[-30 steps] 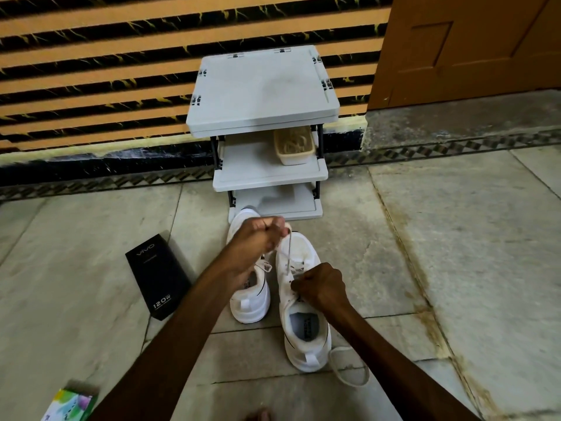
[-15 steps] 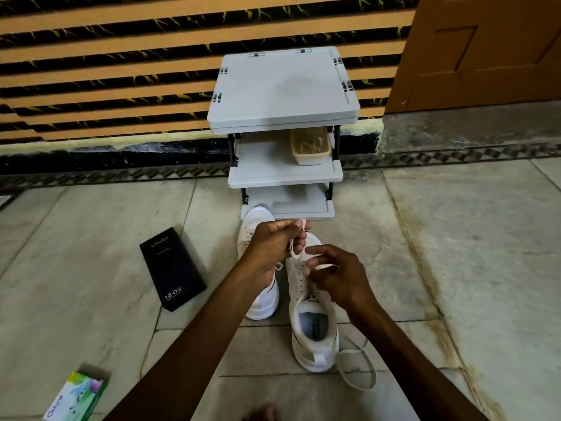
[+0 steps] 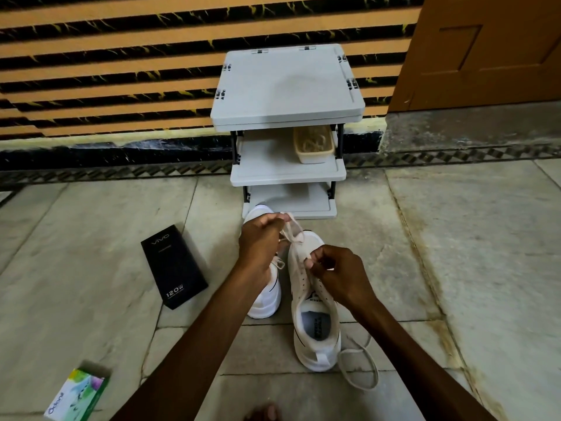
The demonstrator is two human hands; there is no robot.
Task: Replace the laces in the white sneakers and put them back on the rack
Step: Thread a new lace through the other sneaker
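Ahead, against the striped wall point(image 3: 121, 71), grey rack point(image 3: 288, 95); just before it on the floor point(image 3: 455, 268), left sneaker point(image 3: 267, 303) and right sneaker point(image 3: 315, 332) side by side (toes toward the rack). Above the right one, left hand point(image 3: 259, 241) and right hand point(image 3: 340, 275), each pinching the lace point(image 3: 293, 235).

A home entryway or hall, seen looking down at the floor. A small grey three-shelf shoe rack point(image 3: 285, 86) stands against a wall point(image 3: 121, 71) of orange and black stripes, near a brown wooden door point(image 3: 485, 50). The worn stone-tile floor point(image 3: 455, 238) has a patterned border, and a black phone box point(image 3: 174, 265) lies on it.
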